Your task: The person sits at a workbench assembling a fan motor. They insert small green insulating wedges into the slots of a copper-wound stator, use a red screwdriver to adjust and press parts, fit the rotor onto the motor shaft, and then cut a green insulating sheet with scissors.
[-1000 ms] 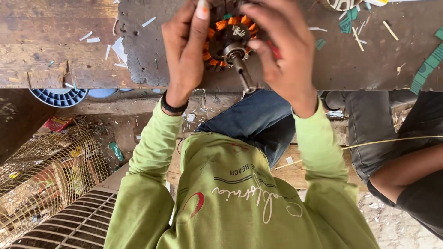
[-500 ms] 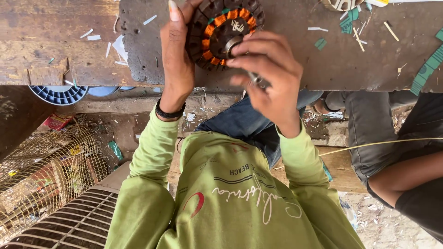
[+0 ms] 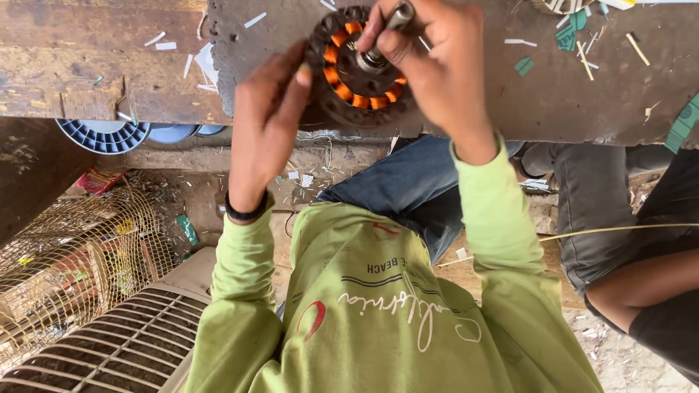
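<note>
A round dark motor stator (image 3: pixel 342 87) with orange copper windings lies on the dark worn workbench (image 3: pixel 510 94). My left hand (image 3: pixel 263 124) holds the stator's left rim, thumb against its edge. A black band sits on that wrist. My right hand (image 3: pixel 429 62) is over the stator's middle, its fingers closed on a metal shaft (image 3: pixel 389 25) that stands in the centre hole. Both arms wear light green sleeves.
White paper scraps (image 3: pixel 207 62) and green slips (image 3: pixel 571 36) litter the bench. Below its left edge are a blue-white ribbed disc (image 3: pixel 105 135), a wire fan cage (image 3: pixel 73 255) and a beige grille (image 3: pixel 124 342). Another person's legs (image 3: pixel 626 218) are at the right.
My right hand has moved up from the stator's lower right to its centre and now grips the shaft. My left hand has slid down along the left rim.
</note>
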